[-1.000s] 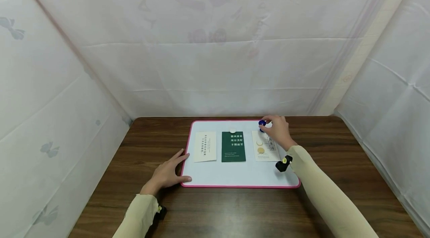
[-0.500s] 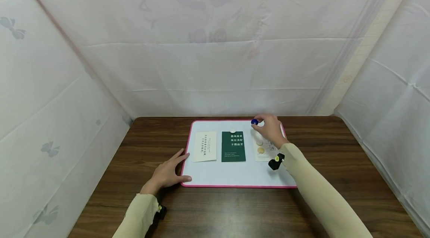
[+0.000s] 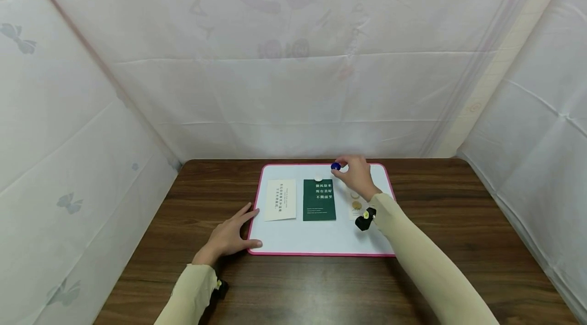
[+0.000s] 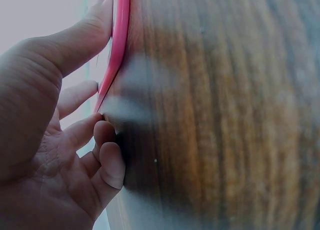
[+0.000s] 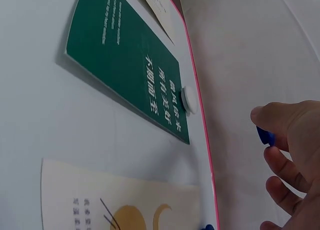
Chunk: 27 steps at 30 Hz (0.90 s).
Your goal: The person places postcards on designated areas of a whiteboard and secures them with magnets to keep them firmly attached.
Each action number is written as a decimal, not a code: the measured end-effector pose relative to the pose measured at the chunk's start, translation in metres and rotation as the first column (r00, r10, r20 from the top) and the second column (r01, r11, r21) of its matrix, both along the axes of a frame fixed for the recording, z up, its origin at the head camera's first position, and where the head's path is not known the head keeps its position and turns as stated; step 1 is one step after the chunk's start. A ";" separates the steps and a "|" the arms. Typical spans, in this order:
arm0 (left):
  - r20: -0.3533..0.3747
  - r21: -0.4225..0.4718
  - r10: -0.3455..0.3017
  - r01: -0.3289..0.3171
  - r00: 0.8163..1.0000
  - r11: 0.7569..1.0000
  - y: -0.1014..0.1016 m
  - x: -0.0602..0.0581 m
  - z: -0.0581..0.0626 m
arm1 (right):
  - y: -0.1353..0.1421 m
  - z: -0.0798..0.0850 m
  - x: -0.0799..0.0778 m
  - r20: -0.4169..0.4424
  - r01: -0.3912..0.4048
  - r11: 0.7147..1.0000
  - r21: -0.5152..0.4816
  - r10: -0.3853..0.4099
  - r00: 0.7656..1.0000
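Observation:
In the head view, my right hand pinches a round blue magnet between thumb and fingertips, above the far part of a pink-edged whiteboard. The right wrist view shows that magnet held apart from the board's surface. A green card lies mid-board, a white magnet at its top edge. Partly covered by my right arm is a card with a golden sun; a second blue magnet sits at its top. My left hand rests fingers and thumb, spread, on the board's near left corner.
A cream card with dark lettering lies on the board's left part. The board lies on a dark wooden table. Pale patterned cloth hangs behind the table and at both sides.
My right hand has lifted away from the right card and moved left with a blue magnet, to just right of the white magnet. The left hand has stayed at the board's corner.

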State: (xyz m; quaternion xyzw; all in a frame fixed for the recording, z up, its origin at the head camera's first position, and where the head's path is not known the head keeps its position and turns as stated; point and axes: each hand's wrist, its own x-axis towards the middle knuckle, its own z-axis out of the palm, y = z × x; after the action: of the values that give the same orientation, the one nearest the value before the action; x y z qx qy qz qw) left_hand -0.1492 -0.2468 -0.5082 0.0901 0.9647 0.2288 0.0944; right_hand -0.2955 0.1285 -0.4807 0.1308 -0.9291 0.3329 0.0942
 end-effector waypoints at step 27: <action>0.004 0.006 0.001 -0.001 1.000 1.000 0.002 0.002 0.001 | -0.034 -0.003 -0.003 0.014 -0.054 0.999 -0.004 0.054 0.998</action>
State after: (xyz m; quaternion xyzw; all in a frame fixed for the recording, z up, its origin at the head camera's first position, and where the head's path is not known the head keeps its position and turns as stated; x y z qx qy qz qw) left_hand -0.1473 -0.2445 -0.5070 0.0893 0.9639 0.2317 0.0959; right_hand -0.2982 0.0948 -0.4838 0.1533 -0.9252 0.3380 0.0789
